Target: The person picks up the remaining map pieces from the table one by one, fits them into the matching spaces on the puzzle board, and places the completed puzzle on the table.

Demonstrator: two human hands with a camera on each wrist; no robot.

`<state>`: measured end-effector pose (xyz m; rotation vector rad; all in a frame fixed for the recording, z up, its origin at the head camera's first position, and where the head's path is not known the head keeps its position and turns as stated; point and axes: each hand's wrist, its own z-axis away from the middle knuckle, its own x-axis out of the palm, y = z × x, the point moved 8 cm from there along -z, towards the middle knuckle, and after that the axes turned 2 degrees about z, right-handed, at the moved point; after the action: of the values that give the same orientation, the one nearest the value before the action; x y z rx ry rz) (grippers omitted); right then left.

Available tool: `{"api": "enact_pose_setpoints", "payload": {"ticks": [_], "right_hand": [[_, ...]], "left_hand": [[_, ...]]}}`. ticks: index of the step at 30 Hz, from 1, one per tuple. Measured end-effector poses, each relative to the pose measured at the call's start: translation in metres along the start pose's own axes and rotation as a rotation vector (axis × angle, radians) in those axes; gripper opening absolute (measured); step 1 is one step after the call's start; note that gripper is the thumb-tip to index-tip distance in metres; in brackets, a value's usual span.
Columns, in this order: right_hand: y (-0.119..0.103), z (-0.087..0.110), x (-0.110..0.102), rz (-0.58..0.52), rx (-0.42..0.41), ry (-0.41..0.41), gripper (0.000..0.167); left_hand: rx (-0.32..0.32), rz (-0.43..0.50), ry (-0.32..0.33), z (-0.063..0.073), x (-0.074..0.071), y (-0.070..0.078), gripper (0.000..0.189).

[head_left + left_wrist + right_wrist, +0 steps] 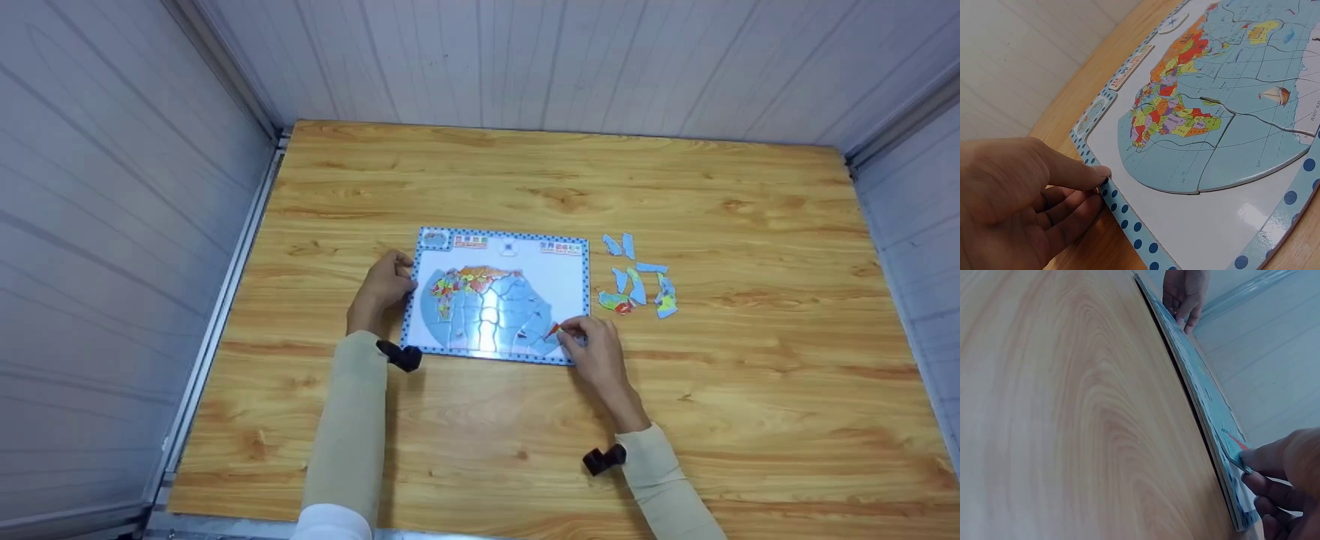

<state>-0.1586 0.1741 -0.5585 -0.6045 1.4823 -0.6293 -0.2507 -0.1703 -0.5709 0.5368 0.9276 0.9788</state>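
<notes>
A map jigsaw board [571, 277] with a blue dotted border lies on the wooden table. Joined pieces [1264, 152] form the blue map, its coloured countries at the left. My left hand [388, 280] grips the board's left edge, thumb on the dotted border and fingers curled at the side. At the map's lower right, my right hand [595, 346] pinches a blue puzzle piece [1235, 453] with a red patch between thumb and index finger. In the right wrist view that piece sits tilted at the map's edge, its near end raised at the fingertips.
Several loose puzzle pieces [636, 289] lie right of the board, among them a green and red one [616, 302] and a blue strip [651, 267]. Pale panel walls [517, 67] stand behind and on both sides of the table [750, 360].
</notes>
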Motion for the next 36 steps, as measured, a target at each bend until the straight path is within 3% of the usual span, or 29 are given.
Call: {"api": "enact_pose_setpoints", "payload": {"ticks": [17, 26, 36], "right_hand": [[0.0000, 0.0008, 0.0037, 0.074, 0.024, 0.003, 0.015], [-0.0043, 0.0019, 0.0014, 0.092, -0.053, 0.066, 0.013], [-0.0050, 0.0031, 0.0015, 0.085, -0.035, 0.051, 0.014]], "left_hand": [[-0.023, 0.004, 0.007, 0.0004, 0.0006, -0.0006, 0.034], [0.026, -0.029, 0.011, 0.0007, -0.0008, 0.0012, 0.038], [0.009, 0.011, 0.007, 0.0013, -0.0001, 0.0002, 0.035]]}}
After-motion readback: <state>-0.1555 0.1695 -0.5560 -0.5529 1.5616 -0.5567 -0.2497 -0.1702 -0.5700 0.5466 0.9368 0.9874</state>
